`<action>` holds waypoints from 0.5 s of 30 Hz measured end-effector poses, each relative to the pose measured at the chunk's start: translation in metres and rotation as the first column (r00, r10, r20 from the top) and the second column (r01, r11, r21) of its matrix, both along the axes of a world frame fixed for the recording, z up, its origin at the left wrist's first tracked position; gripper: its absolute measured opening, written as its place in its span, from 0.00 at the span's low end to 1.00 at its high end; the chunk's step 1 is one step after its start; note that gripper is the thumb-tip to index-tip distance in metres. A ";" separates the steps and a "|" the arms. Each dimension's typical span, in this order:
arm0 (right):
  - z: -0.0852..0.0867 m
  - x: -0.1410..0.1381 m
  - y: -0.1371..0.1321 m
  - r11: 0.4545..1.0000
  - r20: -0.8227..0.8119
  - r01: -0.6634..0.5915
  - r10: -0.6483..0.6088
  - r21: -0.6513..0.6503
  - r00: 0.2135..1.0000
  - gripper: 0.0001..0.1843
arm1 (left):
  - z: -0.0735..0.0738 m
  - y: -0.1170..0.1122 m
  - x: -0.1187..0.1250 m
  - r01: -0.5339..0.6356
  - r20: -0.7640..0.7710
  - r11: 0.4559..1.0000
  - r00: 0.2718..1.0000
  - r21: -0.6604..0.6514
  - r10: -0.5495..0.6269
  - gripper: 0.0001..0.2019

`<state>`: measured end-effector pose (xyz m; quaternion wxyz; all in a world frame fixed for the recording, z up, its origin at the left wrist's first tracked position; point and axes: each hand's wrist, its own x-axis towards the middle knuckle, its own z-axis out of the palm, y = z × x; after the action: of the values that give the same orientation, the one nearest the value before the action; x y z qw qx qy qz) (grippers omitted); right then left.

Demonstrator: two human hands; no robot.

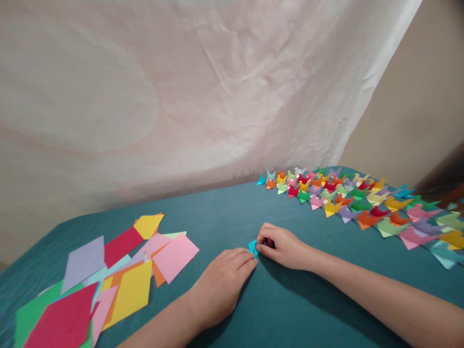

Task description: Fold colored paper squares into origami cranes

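Mid-table [213, 205], 1 small blue paper [251, 246] sits betw. 2 hands, partly hidden by fingers. Dozens of folded paper birds [331, 209] stand to R, too packed for exact no.; dozen-plus loose sheets [175, 257] overlap to L; 1 pale cloth [224, 96] hangs behind. L hand [226, 278] lies palm-down, fingers together, tips on paper; R hand [284, 245] curls, thumb & index pinching its R edge.

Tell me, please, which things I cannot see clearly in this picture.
In the head view:
Blue paper: exact folds, partly hidden by the left hand and right hand.
Large green sheet: partly hidden under the front red sheet.
Rightmost yellow paper figure: cut off by the right edge.
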<state>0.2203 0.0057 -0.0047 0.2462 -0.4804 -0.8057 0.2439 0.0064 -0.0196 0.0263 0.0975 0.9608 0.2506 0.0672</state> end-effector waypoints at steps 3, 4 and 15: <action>0.000 -0.001 -0.001 1.000 0.005 0.006 -0.006 0.006 1.000 0.04 | -0.003 -0.003 -0.001 -0.004 0.018 1.000 1.000 0.030 0.004 0.20; 0.000 -0.001 -0.001 1.000 0.007 0.008 -0.008 0.007 1.000 0.04 | -0.004 -0.003 -0.002 -0.006 0.027 0.999 1.000 0.039 0.005 0.19; 0.001 -0.001 -0.003 1.000 0.018 0.017 -0.018 0.021 1.000 0.03 | -0.004 -0.005 -0.004 -0.055 0.007 0.997 0.998 0.056 0.055 0.19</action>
<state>0.2197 0.0024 -0.0040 0.2459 -0.4871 -0.8061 0.2290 0.0028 -0.0241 0.0225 0.0691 0.9558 0.2745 0.0795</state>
